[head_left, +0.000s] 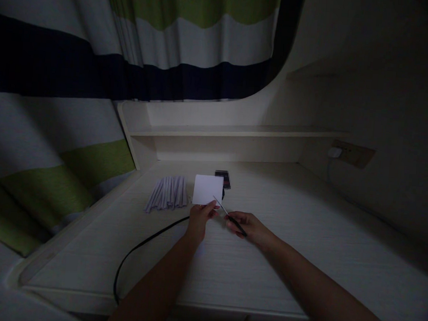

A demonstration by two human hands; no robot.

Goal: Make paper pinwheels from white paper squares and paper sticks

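The left hand (199, 219) pinches the paper (206, 188), at its twelve o'clock, by the near edge; this suits a thing probably light and easy to crease. The right hand (252, 227), curled closed, holds the blade (221, 206).

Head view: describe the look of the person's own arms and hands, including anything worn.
The left hand and right hand are ungloved. No sleeve shows on the left forearm or right forearm, and no watch or bracelet is visible. It is too dark to rule out rings.
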